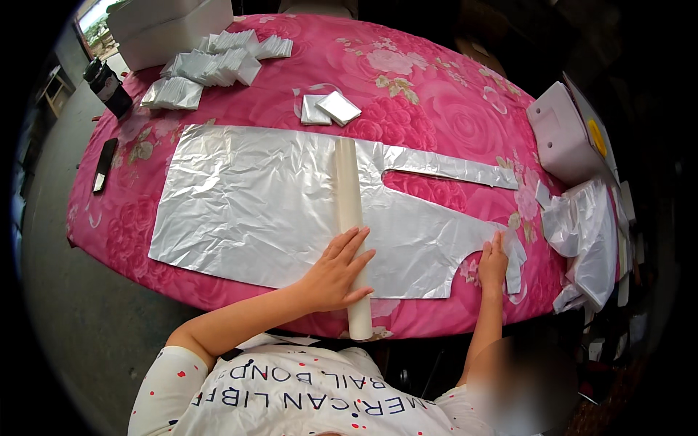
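Note:
A silver plastic sheet (240, 196), cut like a bag or apron with strap-like ends at its right, lies flat and creased across the table. A long pale roller or tube (347, 182) rests crosswise over its middle, its near end reaching past the sheet's lower edge. My left hand (342, 272) lies on the tube with its fingers spread. At the right, my right hand (494, 258) presses on the near strap (502, 238) with its fingers stretched out. Beyond the sheet, two folded silver packets (331, 107) lie together, partly overlapping.
A pink flowered cloth (451, 94) covers the table. Several stacks of folded silver packets (211, 62), a white box (163, 33), a dark bottle (107, 87) and a black, narrow object (105, 166) occupy the left. A white container (563, 131) and clear plastic bags (582, 225) stand right.

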A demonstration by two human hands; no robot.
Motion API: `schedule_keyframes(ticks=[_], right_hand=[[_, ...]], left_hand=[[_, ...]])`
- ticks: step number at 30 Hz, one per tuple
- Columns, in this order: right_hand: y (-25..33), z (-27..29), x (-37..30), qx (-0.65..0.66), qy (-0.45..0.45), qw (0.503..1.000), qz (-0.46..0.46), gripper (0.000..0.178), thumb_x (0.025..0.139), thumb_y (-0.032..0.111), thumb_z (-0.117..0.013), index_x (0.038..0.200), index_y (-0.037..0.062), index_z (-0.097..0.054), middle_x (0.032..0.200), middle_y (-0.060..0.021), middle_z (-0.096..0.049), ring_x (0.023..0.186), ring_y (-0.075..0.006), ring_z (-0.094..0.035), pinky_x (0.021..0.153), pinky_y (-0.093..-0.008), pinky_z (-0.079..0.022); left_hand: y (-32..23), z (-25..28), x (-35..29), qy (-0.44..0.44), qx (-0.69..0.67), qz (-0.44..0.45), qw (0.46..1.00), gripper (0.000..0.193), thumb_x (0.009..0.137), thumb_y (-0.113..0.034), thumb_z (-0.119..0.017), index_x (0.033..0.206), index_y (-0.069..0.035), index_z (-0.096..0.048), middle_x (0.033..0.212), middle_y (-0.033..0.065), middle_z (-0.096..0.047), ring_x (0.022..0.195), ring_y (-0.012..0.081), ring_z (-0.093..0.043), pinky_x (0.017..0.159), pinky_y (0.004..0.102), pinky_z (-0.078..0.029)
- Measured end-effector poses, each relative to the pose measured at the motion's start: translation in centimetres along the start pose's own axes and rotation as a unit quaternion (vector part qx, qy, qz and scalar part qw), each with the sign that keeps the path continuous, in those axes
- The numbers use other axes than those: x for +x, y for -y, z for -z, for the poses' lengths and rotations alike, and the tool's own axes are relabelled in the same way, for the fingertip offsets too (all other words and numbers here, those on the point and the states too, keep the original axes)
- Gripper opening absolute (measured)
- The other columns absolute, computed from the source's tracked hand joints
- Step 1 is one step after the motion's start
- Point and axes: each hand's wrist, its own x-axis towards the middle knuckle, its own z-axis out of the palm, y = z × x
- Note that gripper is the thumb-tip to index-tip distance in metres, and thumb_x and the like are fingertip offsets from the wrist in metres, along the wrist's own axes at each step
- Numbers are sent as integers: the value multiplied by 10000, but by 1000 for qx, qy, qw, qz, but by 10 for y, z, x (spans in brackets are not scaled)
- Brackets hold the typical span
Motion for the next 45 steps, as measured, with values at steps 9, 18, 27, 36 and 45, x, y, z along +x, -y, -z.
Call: schedule_keyframes(ticks=[9, 18, 27, 36, 45], right_hand=[[13, 14, -9, -153, -161, 972, 72, 87, 742, 110, -626, 767, 31, -600, 1041, -103, -628, 1012, -257, -566, 981, -458, -348], [162, 34, -71, 215, 119, 969, 41, 164, 731, 94, -669, 803, 23, -540, 736, -40, -575, 677, -187, -580, 619, -330, -461], [223, 39, -134, 415, 376, 767, 312, 533, 800, 227, -661, 1245, 12, -463, 1184, -160, -521, 1091, -262, -528, 903, -335, -429], [199, 27, -167, 51, 308, 944, 106, 517, 716, 463, -689, 859, -25, -593, 723, -177, -625, 661, -332, -620, 591, -393, -486], [198, 14, -172, 77, 335, 937, 58, 494, 720, 440, -654, 836, -38, -605, 706, -223, -626, 665, -367, -624, 625, -426, -496]], left_hand=[[-6, -4, 10, 1, 42, -10, 999, 576, 783, -373, -586, 1212, -2, -482, 1433, 220, -232, 1334, 379, -196, 1071, 506, -193], [-3, 2, 22, 14, 19, -32, 999, 523, 813, -302, -584, 1233, -14, -462, 1406, 207, -292, 1317, 345, -256, 1060, 482, -238], [35, 59, 1, 122, -558, 367, 734, 372, 818, -87, -647, 1157, -1, -517, 901, 85, -640, 759, 115, -615, 691, 241, -500], [155, 179, -82, 78, -295, 422, 854, 265, 773, -20, -633, 1018, 55, -566, 838, 78, -642, 736, 121, -628, 649, 250, -499], [54, 147, -25, -31, 110, 137, 984, 329, 764, -2, -558, 1092, -22, -557, 1058, 165, -596, 986, 331, -562, 860, 396, -448]])
